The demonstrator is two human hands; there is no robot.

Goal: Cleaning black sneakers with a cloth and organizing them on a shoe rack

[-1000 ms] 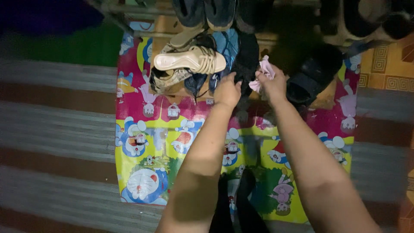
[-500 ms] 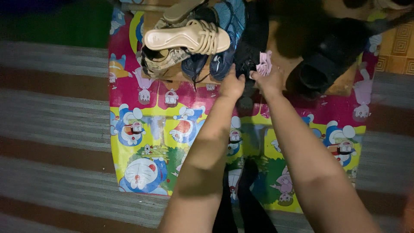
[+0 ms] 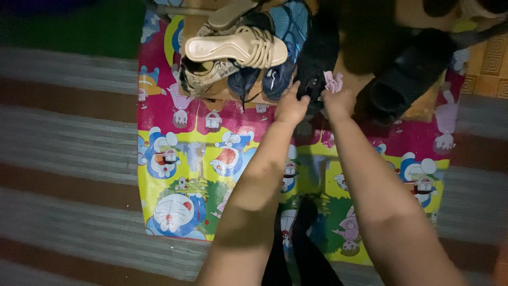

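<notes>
- Below me, on the floor: a bright cartoon-printed mat [image 3: 211, 159] in pink, yellow and blue, lying over a floor covering [image 3: 69, 137] of grey and brown stripes.
- At the far edge of the mat: a heap of footwear, partly resting on a low brown board [image 3: 217, 92].
- Item, black shoe [image 3: 317, 58]: dark, standing on end in the middle of the heap, its details lost in shadow.
- My left hand [image 3: 292, 108]: curled against the lower end of the black shoe, fingers closed on its edge, holding it.
- My right hand [image 3: 338, 101]: just beside the left, closed around a pink cloth [image 3: 333, 82]; the crumpled cloth sticks up above my fingers and presses against the black shoe.
- Item, beige strappy sandal [image 3: 238, 48]: lying on its side on top of the heap, sole facing me, left of my hands.
- Item, blue sneaker [image 3: 283, 58]: patterned upper, toe pointing down, touching the black shoe on its left.
- Item, worn tan shoe [image 3: 203, 79]: under the sandal, at the left of the heap.
- Item, black sandal [image 3: 397, 85]: right of my hands, near but apart from them, in deep shadow.
- Far right corner: orange patterned floor tile [image 3: 484, 69].
</notes>
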